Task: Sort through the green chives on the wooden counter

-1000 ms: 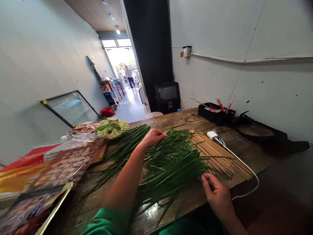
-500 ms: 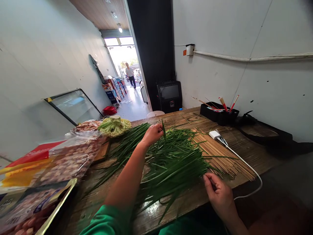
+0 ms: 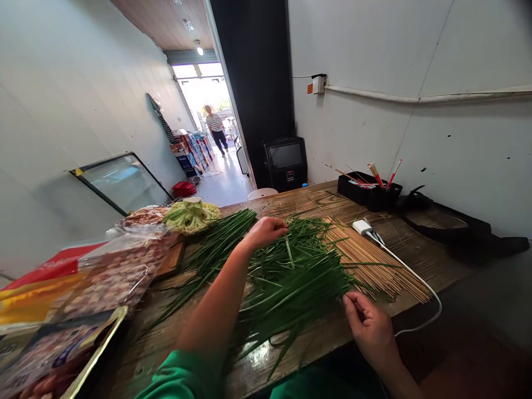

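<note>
Daylight poured through the doorway (image 3: pixel 197 91) beyond the table (image 3: pixel 313 341), bleaching it nearly white and leaving a pale sheen on the floor (image 3: pixel 222 185) behind the table. A lamp (image 3: pixel 200 50) glowed above that floor. Glare whitened a patch at the table's near edge, and highlights streaked the pack (image 3: pixel 110 277) on its left. Right of the table lay murky shadow. The leaves (image 3: pixel 297 291) near its front looked soft; wide-angle stretch skewed the outer edges.

From my station I see a front bundle (image 3: pixel 299 293) of long green leaves on the tabletop (image 3: pixel 419 235), tips fanning toward 8 o'clock; a tangled heap (image 3: pixel 310 235) adjoins at its 12 o'clock, one pale strand (image 3: pixel 290 252) slanting over it; a second bundle (image 3: pixel 220 233) lies at 10 o'clock.
</note>
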